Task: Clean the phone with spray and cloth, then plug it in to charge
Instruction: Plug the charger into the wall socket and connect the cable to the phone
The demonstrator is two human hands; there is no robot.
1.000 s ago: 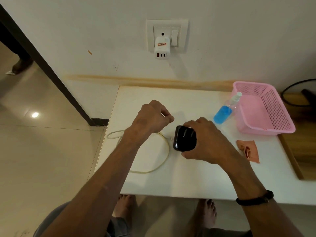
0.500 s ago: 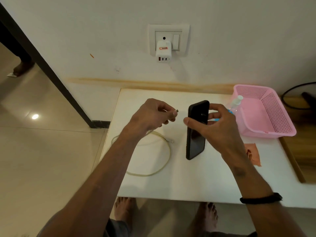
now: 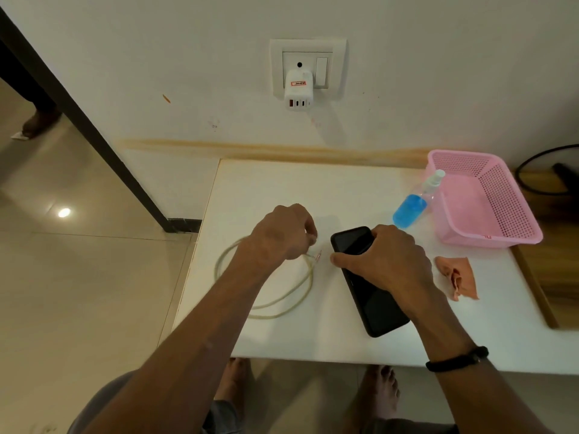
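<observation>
- The phone (image 3: pixel 369 296) lies flat on the white table (image 3: pixel 282 183), dark screen up, its long side running from the near edge away toward the wall; lying flat it stays put for a plug to go in
- The right hand (image 3: pixel 387 261) rests over the far half of the phone, thumb on its left edge and fingers curled over the other side, so it grips the phone, I judge to steady it
- The left hand (image 3: pixel 282 236) is just left of the phone's far end, fingers curled and pinching the cable (image 3: pixel 266 303) close to one plug; a small plug tip shows between hand and phone, not yet touching the phone
- The rest of the cable loops loosely on the table under the left forearm, leaving slack
- The charger (image 3: pixel 298 90) sits in the wall socket (image 3: pixel 308 67) above the table, ports facing down, nothing plugged in
- The spray bottle (image 3: pixel 413 203) leans against the pink basket (image 3: pixel 488 211), and the cloth (image 3: pixel 459 275) lies crumpled right of the phone, both set aside, which suggests cleaning is done
</observation>
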